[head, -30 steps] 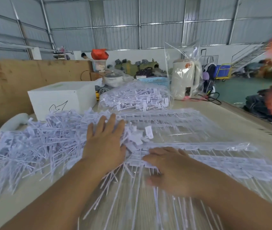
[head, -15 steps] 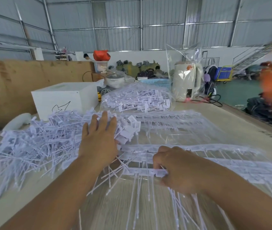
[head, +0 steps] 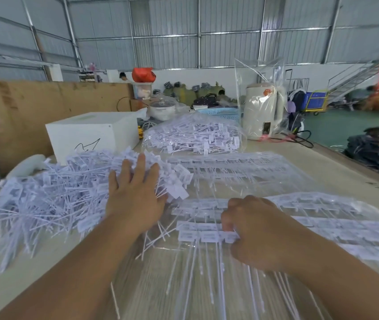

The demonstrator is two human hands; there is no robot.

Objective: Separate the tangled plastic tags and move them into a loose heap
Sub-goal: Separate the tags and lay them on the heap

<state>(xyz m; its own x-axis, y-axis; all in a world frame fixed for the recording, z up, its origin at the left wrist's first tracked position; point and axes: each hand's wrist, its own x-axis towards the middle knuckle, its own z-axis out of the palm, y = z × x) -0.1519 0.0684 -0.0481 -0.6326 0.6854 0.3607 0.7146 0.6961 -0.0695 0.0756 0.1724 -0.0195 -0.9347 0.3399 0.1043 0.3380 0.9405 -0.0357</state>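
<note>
A loose heap of white plastic tags (head: 45,199) covers the left of the table. My left hand (head: 135,192) lies flat with straight fingers on the heap's right edge. Rows of joined tags (head: 322,218) lie in orderly strips on the right, their long tails pointing towards me. My right hand (head: 255,229) has its fingers curled round the end of one strip of tags (head: 204,235) near the middle of the table.
A white box (head: 91,135) stands behind the heap, with a clear bag of tags (head: 193,137) and a bagged kettle (head: 262,112) further back. A cardboard sheet (head: 22,112) lines the left. The table edge (head: 357,162) runs along the right.
My left hand has pushed tags leftwards and further into the heap. My right hand has gone from flat on the strips to curled round the end of one strip.
</note>
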